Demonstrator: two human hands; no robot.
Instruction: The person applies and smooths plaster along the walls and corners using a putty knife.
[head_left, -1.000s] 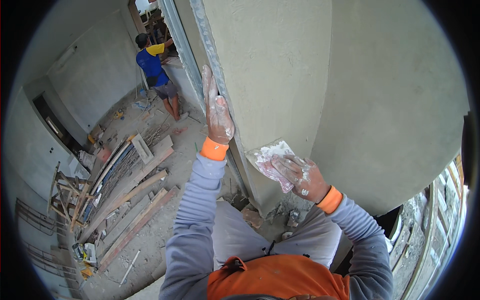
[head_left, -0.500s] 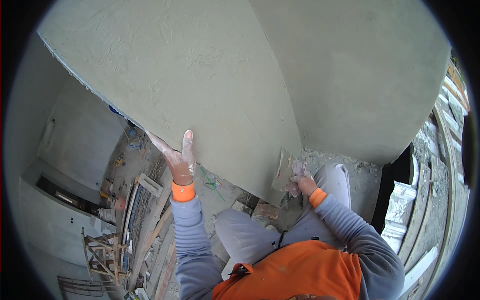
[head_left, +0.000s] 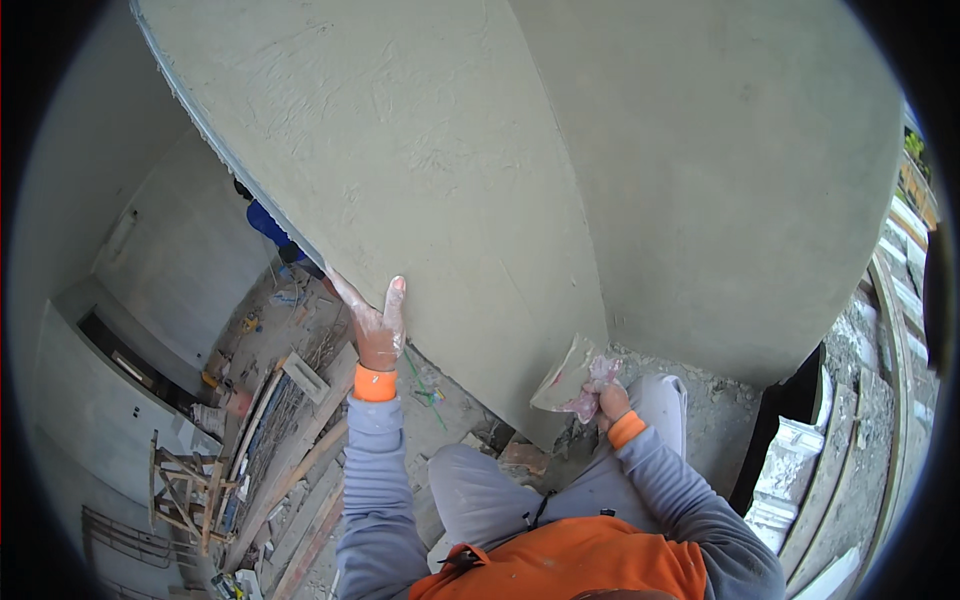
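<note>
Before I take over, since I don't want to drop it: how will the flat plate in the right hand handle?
The flat plate is probably fairly stiff, jutting out flat from the right hand. It looks thin, so likely light. The crumpled pinkish material beside it is likely floppy.

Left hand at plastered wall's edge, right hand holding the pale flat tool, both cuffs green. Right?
Not the cuffs: both are orange in the head view. Rest holds: left hand at the edge of the plastered wall, right hand holding the pale flat tool.
</note>
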